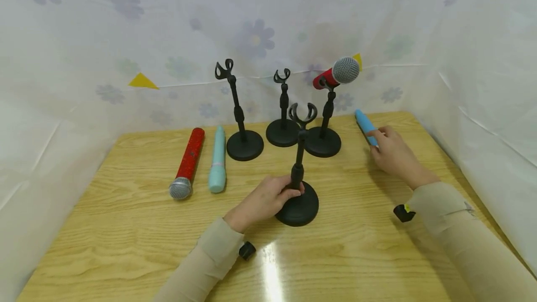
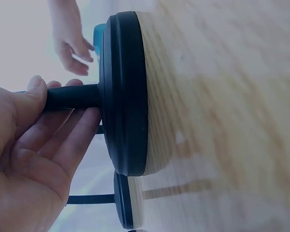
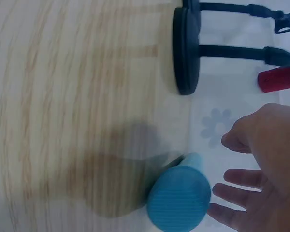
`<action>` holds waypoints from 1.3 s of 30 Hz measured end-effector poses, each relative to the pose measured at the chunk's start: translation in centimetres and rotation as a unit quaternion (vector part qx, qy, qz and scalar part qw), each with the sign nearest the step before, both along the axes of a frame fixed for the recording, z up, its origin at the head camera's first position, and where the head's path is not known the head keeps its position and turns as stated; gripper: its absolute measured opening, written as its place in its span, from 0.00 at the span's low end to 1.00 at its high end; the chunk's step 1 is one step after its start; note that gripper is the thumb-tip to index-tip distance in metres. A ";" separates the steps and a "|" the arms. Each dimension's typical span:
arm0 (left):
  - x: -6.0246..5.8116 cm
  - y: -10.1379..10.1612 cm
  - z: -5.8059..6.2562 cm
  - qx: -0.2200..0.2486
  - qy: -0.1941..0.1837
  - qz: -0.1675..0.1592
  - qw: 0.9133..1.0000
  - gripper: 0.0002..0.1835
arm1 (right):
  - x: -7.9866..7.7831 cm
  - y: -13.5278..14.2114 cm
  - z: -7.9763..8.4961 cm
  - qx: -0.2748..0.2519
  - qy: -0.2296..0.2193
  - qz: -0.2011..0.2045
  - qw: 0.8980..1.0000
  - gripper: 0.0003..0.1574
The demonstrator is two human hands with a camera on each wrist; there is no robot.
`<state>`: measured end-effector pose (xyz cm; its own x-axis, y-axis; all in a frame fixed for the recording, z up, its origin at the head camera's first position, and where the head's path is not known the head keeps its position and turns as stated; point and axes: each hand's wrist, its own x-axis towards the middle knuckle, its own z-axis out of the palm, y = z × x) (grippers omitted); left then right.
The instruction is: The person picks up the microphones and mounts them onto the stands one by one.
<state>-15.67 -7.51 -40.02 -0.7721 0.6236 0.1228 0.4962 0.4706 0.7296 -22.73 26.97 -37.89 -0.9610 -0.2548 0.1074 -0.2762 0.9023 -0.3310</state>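
Note:
My left hand [image 1: 265, 197] grips the lower pole of a black microphone stand [image 1: 297, 171] in the head view. The base meets the wood, and the forked clip at the top holds nothing. In the left wrist view, thumb and fingers curl round the pole just above the round base [image 2: 127, 96]. My right hand [image 1: 393, 154] is over a blue microphone [image 1: 364, 124] lying at the back right, hiding its near end. The right wrist view shows the thumb and fingers [image 3: 239, 193] loosely spread beside the microphone's round blue head [image 3: 179, 199], not closed on it.
A red microphone [image 1: 190, 160] and a light teal one [image 1: 217, 162] lie on the table's left. Behind stand two bare stands [image 1: 245, 146] [image 1: 283, 133] and another stand [image 1: 322, 142] carrying a red microphone [image 1: 331, 74]. Floral sheeting [image 1: 189, 27] encloses the table.

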 end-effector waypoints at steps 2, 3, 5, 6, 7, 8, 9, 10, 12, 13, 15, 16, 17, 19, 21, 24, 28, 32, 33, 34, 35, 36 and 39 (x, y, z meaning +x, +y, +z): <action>0.0 0.0 0.0 0.000 0.001 0.001 1.000 0.09 | -0.4 0.2 -0.2 -0.001 -0.036 -0.018 0.999 0.28; 0.0 0.0 0.0 0.000 0.001 0.002 1.000 0.09 | -0.5 0.4 -0.4 -0.002 -0.052 -0.026 0.998 0.30; 0.1 0.0 0.0 -0.002 -0.001 0.005 1.000 0.09 | -0.9 0.7 -0.7 -0.001 -0.078 -0.035 0.996 0.33; 0.1 0.0 0.0 -0.004 0.000 0.006 1.000 0.09 | -1.0 0.8 -0.9 -0.002 -0.088 -0.039 0.995 0.34; 0.1 0.0 0.0 -0.005 0.000 0.007 1.000 0.09 | -1.2 0.9 -1.1 -0.001 -0.096 -0.042 0.995 0.35; 0.1 0.0 0.0 -0.006 -0.001 0.007 1.000 0.10 | -1.3 0.9 -1.3 0.001 -0.102 -0.043 0.994 0.36; 0.1 0.0 0.1 -0.005 -0.001 0.007 1.000 0.10 | -1.4 1.0 -1.5 0.002 -0.106 -0.043 0.993 0.37; 0.1 0.0 0.1 -0.005 -0.001 0.007 1.000 0.10 | -1.6 1.0 -1.7 0.004 -0.109 -0.043 0.993 0.37; 0.1 0.0 0.1 -0.005 0.002 0.006 1.000 0.10 | -1.8 1.1 -2.0 0.004 -0.112 -0.042 0.993 0.37; 0.1 0.0 0.1 -0.004 0.002 0.005 1.000 0.10 | -1.9 1.1 -2.1 0.004 -0.113 -0.041 0.993 0.37; 0.1 0.1 0.1 -0.005 0.004 0.006 1.000 0.09 | -2.0 1.2 -2.2 0.007 -0.109 -0.035 0.993 0.36; 0.1 0.1 0.1 -0.007 0.003 0.007 1.000 0.09 | -2.1 1.2 -2.3 0.010 -0.105 -0.033 0.994 0.35; 0.1 0.1 0.0 -0.007 0.002 0.008 1.000 0.09 | -2.2 1.2 -2.3 0.014 -0.102 -0.031 0.994 0.34; 0.0 0.1 0.0 -0.010 -0.003 0.011 1.000 0.09 | -2.3 1.2 -2.3 0.028 -0.095 -0.027 0.995 0.33; 0.0 0.1 0.0 -0.010 -0.005 0.012 1.000 0.09 | -2.6 1.3 -2.1 0.041 -0.093 -0.024 0.995 0.32; 0.0 0.0 -0.1 -0.007 -0.003 0.011 1.000 0.09 | -2.9 1.2 -1.8 0.051 -0.110 -0.021 0.992 0.30; 0.1 0.0 -0.1 -0.003 0.000 0.009 1.000 0.09 | -3.4 1.0 -0.9 0.056 -0.131 -0.009 0.990 0.28; 0.1 0.0 0.0 -0.005 -0.004 0.010 1.000 0.10 | -3.6 1.0 -0.4 0.081 -0.107 0.029 0.990 0.27; 0.1 0.0 0.0 -0.005 -0.003 0.010 1.000 0.10 | -3.6 1.0 -0.4 0.087 -0.098 0.041 0.991 0.27; 0.1 0.0 0.0 -0.005 -0.003 0.010 1.000 0.10 | -3.6 1.0 -0.4 0.092 -0.086 0.054 0.990 0.27; 0.1 0.0 0.0 -0.005 -0.003 0.009 1.000 0.10 | -3.6 1.1 -0.5 0.097 -0.076 0.065 0.990 0.27; 0.1 0.0 0.0 -0.005 -0.002 0.009 1.000 0.10 | -3.5 1.1 -0.6 0.101 -0.067 0.075 0.990 0.27; 0.2 0.0 0.0 -0.002 0.001 0.007 1.000 0.10 | -3.3 1.3 -1.0 0.113 -0.038 0.093 0.989 0.28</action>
<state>-15.51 -7.51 -40.01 -0.7802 0.6135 0.1221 0.4910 0.4797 0.7272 -26.06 28.23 -38.90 -0.8984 -0.4371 -0.0422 -0.4265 0.8914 -0.1531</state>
